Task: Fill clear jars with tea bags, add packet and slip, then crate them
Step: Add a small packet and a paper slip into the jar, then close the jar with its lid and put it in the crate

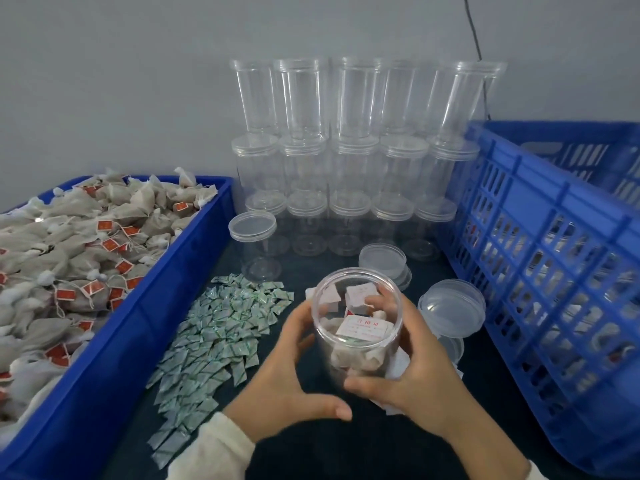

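The clear, lidless jar (356,327) stands near centre on the dark table (346,452), partly filled with tea bags (353,358), a white red-printed slip (363,325) on top. The left hand (294,372) and right hand (412,368) curl round its sides, gripping it.

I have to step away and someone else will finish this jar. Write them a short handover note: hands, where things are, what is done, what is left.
Hands: left hand and right hand both grip the open jar, fingers curled round its sides.
Done: the jar holds tea bags and a white slip with red print lies on top. A packet inside cannot be confirmed.
Where: tea bags in the blue bin on the left, green packets piled on the mat, loose lids to the right, empty jars stacked behind, blue crate far right.
Left: check the packet, lid the jar, crate it.
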The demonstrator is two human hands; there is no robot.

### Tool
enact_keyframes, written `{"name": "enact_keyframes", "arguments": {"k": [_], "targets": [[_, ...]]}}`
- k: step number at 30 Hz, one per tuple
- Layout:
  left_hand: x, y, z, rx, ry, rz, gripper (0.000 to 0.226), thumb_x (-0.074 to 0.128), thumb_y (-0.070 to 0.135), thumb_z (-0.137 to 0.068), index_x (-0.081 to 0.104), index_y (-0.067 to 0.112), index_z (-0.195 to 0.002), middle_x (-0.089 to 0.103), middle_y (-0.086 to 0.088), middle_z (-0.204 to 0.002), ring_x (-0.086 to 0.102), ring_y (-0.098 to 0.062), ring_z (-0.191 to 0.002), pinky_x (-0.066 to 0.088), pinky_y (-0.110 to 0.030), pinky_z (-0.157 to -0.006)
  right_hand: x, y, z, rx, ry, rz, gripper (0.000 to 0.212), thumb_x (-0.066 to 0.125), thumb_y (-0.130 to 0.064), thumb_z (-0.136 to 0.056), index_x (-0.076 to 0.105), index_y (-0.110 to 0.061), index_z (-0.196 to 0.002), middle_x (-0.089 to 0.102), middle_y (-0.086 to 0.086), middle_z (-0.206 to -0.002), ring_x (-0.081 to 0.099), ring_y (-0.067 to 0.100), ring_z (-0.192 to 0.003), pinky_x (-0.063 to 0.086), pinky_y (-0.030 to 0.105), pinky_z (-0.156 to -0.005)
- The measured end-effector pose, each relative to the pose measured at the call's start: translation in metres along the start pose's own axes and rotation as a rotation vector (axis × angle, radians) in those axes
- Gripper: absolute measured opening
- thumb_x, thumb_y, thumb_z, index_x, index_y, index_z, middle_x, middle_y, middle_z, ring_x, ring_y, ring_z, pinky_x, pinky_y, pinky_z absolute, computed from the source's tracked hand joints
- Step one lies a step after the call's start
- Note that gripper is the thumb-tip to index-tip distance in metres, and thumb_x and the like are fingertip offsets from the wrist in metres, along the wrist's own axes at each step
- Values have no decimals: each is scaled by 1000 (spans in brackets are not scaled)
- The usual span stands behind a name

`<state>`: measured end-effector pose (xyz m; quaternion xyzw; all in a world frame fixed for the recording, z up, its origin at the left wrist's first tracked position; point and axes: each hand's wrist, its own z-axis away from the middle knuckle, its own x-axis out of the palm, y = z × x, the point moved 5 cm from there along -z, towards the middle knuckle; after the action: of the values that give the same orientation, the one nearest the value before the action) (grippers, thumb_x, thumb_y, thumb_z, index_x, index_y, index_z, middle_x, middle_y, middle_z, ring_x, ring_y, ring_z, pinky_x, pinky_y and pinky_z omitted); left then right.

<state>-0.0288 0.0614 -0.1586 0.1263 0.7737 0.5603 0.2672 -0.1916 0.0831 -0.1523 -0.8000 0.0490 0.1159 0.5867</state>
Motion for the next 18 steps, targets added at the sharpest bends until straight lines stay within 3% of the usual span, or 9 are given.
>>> {"name": "enact_keyframes", "arguments": {"k": [4,7,9,13,16,18], "targets": [[13,-13,-4,10,43,45,102,92,32,-56,30,61,-131,46,26,-138,44,0,-130,38,-13,-101,-2,-4,-3,23,7,-54,99,90,-20,-54,39,-34,-138,55,-25,-125,54,2,-121,49,15,-90],[16,-11,-10,42,147,75,92,91,32,-57,38,65,-125,53,24,-133,51,-1,-124,41,-12,-96,-6,-4,-6,60,-7,-8,104,93,-16,-56,36,-35,-140,55,-27,-125,53,-1,-120,47,12,-89],[18,-6,-13,61,201,83,85,90,35,-58,42,64,-122,58,23,-128,57,-1,-117,45,-11,-91,-10,-7,-10,105,-63,49,108,94,-26,-57,30,-38,-143,52,-31,-125,51,-7,-120,44,8,-89],[22,0,-22,69,283,101,82,90,18,-59,49,44,-124,65,14,-119,64,-5,-107,50,-13,-84,-32,-38,-28,165,-100,203,121,79,-74,-45,10,-57,-143,39,-38,-134,40,-16,-125,39,12,-100],[25,5,-32,63,299,122,77,88,16,-56,52,38,-121,66,11,-115,65,-9,-105,52,-19,-82,-49,-79,-50,98,-121,508,123,66,-83,-46,9,-48,-149,41,-28,-138,39,-16,-120,37,11,-97],[28,12,-41,68,305,121,73,88,19,-56,53,34,-118,67,8,-111,66,-13,-102,54,-23,-81,-54,-104,-64,107,-235,805,120,63,-83,-50,14,-41,-151,39,-18,-145,34,-15,-116,31,9,-89]]}}
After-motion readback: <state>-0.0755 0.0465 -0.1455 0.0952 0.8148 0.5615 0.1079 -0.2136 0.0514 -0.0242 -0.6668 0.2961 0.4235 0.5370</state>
